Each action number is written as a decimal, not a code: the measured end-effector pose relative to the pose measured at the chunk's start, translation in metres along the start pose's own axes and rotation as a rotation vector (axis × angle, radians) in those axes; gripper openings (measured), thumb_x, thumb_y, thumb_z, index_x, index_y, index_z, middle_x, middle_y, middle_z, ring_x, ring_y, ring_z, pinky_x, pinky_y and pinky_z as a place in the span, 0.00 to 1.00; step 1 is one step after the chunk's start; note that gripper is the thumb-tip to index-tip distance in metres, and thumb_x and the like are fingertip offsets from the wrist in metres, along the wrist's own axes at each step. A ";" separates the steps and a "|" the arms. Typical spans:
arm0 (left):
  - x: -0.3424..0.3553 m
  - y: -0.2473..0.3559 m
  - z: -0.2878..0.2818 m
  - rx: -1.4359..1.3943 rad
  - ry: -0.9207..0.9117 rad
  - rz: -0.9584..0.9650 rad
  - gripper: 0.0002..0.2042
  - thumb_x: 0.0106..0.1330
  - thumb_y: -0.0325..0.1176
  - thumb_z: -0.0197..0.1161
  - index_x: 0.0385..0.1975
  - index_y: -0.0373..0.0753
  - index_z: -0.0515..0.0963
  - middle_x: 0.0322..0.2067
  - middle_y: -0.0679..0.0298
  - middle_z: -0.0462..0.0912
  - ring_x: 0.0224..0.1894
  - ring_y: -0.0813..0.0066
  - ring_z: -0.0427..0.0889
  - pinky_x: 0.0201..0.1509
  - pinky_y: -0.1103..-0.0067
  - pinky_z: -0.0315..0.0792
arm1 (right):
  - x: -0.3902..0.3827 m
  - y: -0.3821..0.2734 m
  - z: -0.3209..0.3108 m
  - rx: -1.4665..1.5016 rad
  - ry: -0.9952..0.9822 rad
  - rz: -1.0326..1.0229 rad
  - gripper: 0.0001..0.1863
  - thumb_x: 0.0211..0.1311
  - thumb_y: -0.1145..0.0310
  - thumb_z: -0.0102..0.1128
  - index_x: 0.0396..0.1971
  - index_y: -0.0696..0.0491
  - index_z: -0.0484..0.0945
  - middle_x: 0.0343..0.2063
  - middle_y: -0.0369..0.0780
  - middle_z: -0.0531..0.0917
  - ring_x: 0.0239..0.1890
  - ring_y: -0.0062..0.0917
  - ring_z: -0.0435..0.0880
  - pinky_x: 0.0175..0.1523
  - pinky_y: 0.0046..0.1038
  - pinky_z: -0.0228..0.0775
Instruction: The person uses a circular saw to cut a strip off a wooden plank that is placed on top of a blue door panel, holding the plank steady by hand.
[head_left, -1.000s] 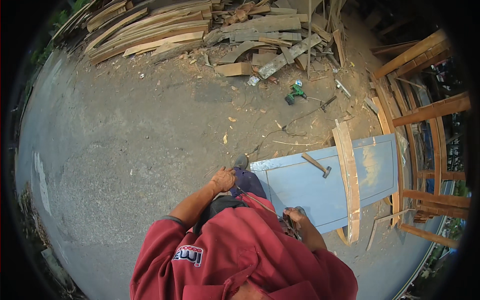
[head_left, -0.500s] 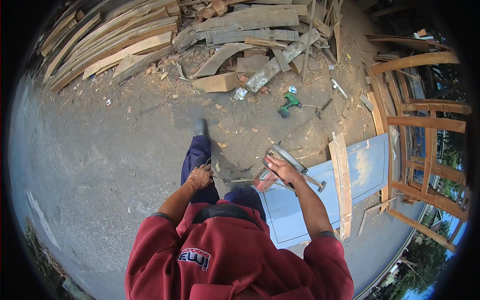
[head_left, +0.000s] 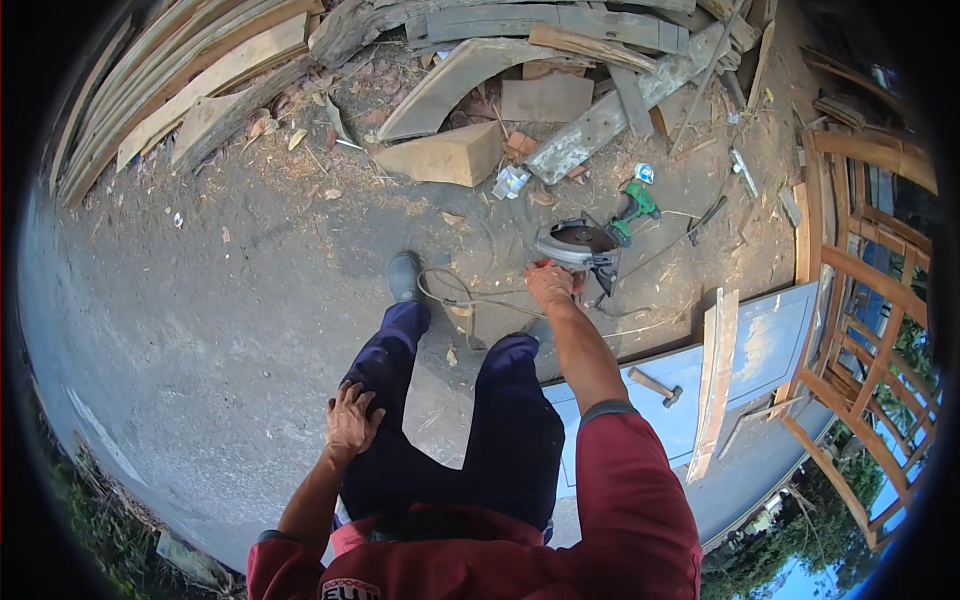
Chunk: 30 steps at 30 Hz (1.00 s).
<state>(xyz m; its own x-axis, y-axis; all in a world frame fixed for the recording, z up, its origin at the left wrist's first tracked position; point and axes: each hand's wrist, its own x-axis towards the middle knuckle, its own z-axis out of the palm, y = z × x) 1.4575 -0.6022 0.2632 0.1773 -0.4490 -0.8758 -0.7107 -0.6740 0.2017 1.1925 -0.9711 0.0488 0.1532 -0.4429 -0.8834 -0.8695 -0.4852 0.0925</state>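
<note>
My right hand reaches forward with its fingers wrapped round the red handle of a circular saw. The saw is at ground level; its round blade and grey guard face away from me. Its cord loops over the ground between my legs. On my left thigh my left hand rests with fingers spread, holding nothing. A green cordless drill lies just beyond the saw. To the right, a hammer lies on the pale blue panel.
Planks and cut timber are piled along the far side. Narrow boards lie across the blue panel. Wooden frames stand at the right. A dark tool and wood scraps litter the ground near the drill.
My right hand has carried the circular saw forward, off the blue panel to the ground beside the drill. My left hand has let go of the cord and come down on my thigh.
</note>
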 end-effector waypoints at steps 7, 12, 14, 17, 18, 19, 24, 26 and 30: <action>0.021 0.005 0.008 -0.014 0.209 0.022 0.19 0.64 0.42 0.64 0.53 0.43 0.79 0.58 0.55 0.76 0.65 0.50 0.69 0.67 0.55 0.64 | 0.145 0.016 0.010 0.019 0.041 0.068 0.20 0.75 0.53 0.44 0.60 0.41 0.75 0.53 0.43 0.84 0.57 0.42 0.83 0.55 0.52 0.74; 0.028 0.013 0.014 0.000 0.264 0.088 0.19 0.62 0.39 0.65 0.52 0.41 0.78 0.56 0.54 0.77 0.61 0.49 0.73 0.65 0.56 0.66 | 0.181 0.023 0.038 0.009 0.082 0.145 0.21 0.74 0.61 0.43 0.59 0.50 0.77 0.56 0.46 0.82 0.59 0.47 0.81 0.58 0.56 0.71; 0.031 0.018 0.011 0.016 0.244 0.091 0.18 0.62 0.39 0.65 0.51 0.41 0.78 0.56 0.54 0.77 0.61 0.49 0.73 0.64 0.56 0.66 | 0.184 0.017 0.044 0.026 0.075 0.159 0.21 0.74 0.62 0.43 0.59 0.49 0.78 0.57 0.47 0.81 0.59 0.48 0.80 0.58 0.58 0.70; 0.027 0.022 0.009 0.018 0.244 0.094 0.18 0.62 0.38 0.65 0.51 0.40 0.79 0.55 0.54 0.78 0.61 0.49 0.73 0.64 0.56 0.66 | 0.181 0.002 0.036 0.028 0.056 0.168 0.20 0.72 0.63 0.45 0.57 0.50 0.80 0.59 0.47 0.80 0.60 0.50 0.78 0.59 0.60 0.68; 0.026 0.021 0.010 0.001 0.249 0.090 0.18 0.62 0.38 0.65 0.51 0.40 0.79 0.55 0.54 0.78 0.61 0.48 0.73 0.64 0.56 0.67 | 0.179 -0.004 0.034 0.008 0.030 0.166 0.19 0.71 0.64 0.47 0.55 0.52 0.81 0.58 0.46 0.80 0.61 0.50 0.78 0.59 0.61 0.68; 0.026 0.022 0.011 0.017 0.253 0.100 0.18 0.62 0.38 0.65 0.51 0.40 0.79 0.55 0.54 0.78 0.61 0.48 0.73 0.64 0.56 0.67 | 0.179 -0.009 0.031 -0.013 0.003 0.161 0.19 0.70 0.64 0.49 0.54 0.53 0.82 0.58 0.46 0.80 0.61 0.50 0.77 0.59 0.61 0.67; 0.030 0.023 0.019 -0.001 0.219 0.122 0.18 0.63 0.37 0.64 0.51 0.39 0.79 0.54 0.51 0.78 0.60 0.45 0.73 0.65 0.56 0.67 | 0.200 0.008 0.075 -0.037 -0.009 0.186 0.18 0.68 0.65 0.54 0.53 0.53 0.83 0.56 0.45 0.82 0.59 0.52 0.78 0.56 0.59 0.70; 0.021 0.016 0.019 -0.017 0.238 0.086 0.18 0.62 0.37 0.64 0.51 0.39 0.79 0.55 0.52 0.78 0.61 0.45 0.73 0.66 0.55 0.66 | 0.194 -0.012 0.073 -0.090 -0.128 0.198 0.18 0.67 0.65 0.55 0.54 0.51 0.83 0.57 0.43 0.82 0.59 0.47 0.79 0.55 0.58 0.71; 0.031 0.014 0.026 -0.033 0.232 0.153 0.18 0.63 0.37 0.64 0.52 0.39 0.78 0.55 0.52 0.78 0.60 0.44 0.73 0.66 0.55 0.66 | 0.215 0.033 0.140 -0.228 -0.026 0.179 0.17 0.67 0.66 0.55 0.52 0.52 0.84 0.53 0.42 0.84 0.57 0.43 0.82 0.53 0.57 0.73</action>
<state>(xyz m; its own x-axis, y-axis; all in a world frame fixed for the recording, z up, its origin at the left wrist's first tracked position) 1.4350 -0.6105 0.2279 0.2234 -0.6664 -0.7113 -0.7192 -0.6053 0.3412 1.1310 -0.9766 -0.2023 -0.0073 -0.5188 -0.8549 -0.7532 -0.5595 0.3459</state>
